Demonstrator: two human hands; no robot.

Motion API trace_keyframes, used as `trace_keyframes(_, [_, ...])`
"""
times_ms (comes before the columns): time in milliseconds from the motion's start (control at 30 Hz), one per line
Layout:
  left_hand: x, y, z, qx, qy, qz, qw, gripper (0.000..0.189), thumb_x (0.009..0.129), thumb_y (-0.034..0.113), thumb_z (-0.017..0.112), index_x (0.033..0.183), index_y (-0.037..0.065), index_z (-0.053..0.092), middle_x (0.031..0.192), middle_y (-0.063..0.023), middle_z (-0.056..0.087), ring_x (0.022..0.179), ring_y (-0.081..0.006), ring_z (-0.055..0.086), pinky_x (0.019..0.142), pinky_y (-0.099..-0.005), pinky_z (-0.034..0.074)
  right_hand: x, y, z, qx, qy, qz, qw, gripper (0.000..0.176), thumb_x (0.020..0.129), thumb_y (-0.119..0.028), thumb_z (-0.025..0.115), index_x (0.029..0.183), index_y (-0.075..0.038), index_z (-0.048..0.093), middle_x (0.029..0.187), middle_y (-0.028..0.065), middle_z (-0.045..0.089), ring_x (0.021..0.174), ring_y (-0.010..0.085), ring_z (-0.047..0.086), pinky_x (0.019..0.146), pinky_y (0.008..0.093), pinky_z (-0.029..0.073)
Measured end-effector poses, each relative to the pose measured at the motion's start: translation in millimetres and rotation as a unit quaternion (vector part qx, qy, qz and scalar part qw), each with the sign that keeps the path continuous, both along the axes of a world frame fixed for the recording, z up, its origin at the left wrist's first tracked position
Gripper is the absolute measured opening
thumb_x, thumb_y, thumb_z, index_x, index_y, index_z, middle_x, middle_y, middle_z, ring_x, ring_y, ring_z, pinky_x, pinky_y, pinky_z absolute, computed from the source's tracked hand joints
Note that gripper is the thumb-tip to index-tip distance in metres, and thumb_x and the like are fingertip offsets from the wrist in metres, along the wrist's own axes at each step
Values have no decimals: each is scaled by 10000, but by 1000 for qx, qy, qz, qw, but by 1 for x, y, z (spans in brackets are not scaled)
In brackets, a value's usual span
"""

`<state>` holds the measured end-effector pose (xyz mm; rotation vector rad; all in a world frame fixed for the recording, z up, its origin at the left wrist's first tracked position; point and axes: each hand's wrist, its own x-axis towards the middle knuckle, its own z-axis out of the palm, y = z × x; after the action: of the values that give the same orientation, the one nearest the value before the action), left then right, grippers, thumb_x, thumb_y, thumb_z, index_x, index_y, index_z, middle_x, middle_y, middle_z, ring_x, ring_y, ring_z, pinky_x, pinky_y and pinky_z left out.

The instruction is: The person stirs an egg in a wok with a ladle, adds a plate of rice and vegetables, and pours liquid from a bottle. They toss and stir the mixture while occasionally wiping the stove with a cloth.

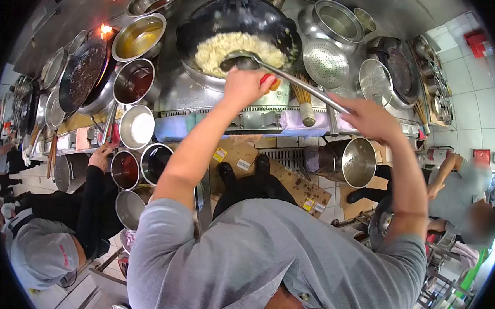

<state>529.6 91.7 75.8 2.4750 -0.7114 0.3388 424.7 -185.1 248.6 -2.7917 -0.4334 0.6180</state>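
Note:
A large black wok (206,35) holds a heap of pale yellow-white food (231,42) that looks like fried rice. Across it lies the bowl of a long metal ladle (296,79). My right hand (370,116) is closed around the far end of the ladle's handle, to the right of the wok. At the wok's near edge, my left hand (244,88) is closed, with a red and orange thing (271,83) showing at its fingers. What exactly it grips is hidden.
A perforated skimmer (325,63), a bamboo brush (307,110) and a wire strainer (375,80) lie right of the wok. Sauce pots (134,81) stand left, near a flaming wok (84,73). Co-workers (46,250) are at both sides.

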Motion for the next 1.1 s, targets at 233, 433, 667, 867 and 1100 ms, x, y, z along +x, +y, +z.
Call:
trace_keyframes(233, [-76, 3, -74, 46, 17, 7, 999, 330, 923, 437, 589, 814, 155, 720, 688, -114, 665, 641, -280, 633, 762, -471, 412, 21, 63, -98, 40, -102, -85, 990, 548, 946, -198, 554, 1477, -181, 422, 907, 268, 670, 852, 448, 646, 799, 534, 499])
trace_keyframes(433, [-21, 24, -12, 38, 93, -5, 995, 428, 946, 518, 527, 825, 158, 727, 691, -115, 682, 668, -313, 654, 790, -462, 433, -44, 37, -18, 45, -1, -73, 996, 548, 934, -146, 561, 1466, -193, 440, 1189, 205, 648, 1020, 406, 632, 874, 451, 488])
trace_keyframes(667, [0, 22, 27, 24, -4, -28, 999, 489, 919, 560, 552, 747, 129, 705, 634, -125, 656, 629, -357, 658, 601, -464, 515, -26, 51, 28, -47, 0, -51, 998, 523, 908, -132, 570, 1417, -240, 516, 991, 191, 681, 886, 378, 650, 793, 447, 505])
trace_keyframes(867, [-56, 29, -82, 56, 53, -40, 996, 423, 951, 494, 536, 769, 159, 720, 654, -122, 663, 617, -286, 638, 735, -456, 398, 18, 99, -105, -2, -106, -122, 987, 515, 935, -164, 545, 1439, -244, 473, 900, 253, 664, 816, 434, 644, 737, 528, 501])
trace_keyframes(1100, [47, 54, -57, 62, 25, -60, 996, 449, 968, 556, 465, 897, 197, 725, 799, -79, 717, 764, -264, 680, 794, -441, 424, -55, 66, -142, -80, -82, -195, 974, 544, 963, -175, 527, 1481, -220, 365, 801, 253, 655, 788, 445, 653, 691, 533, 510])
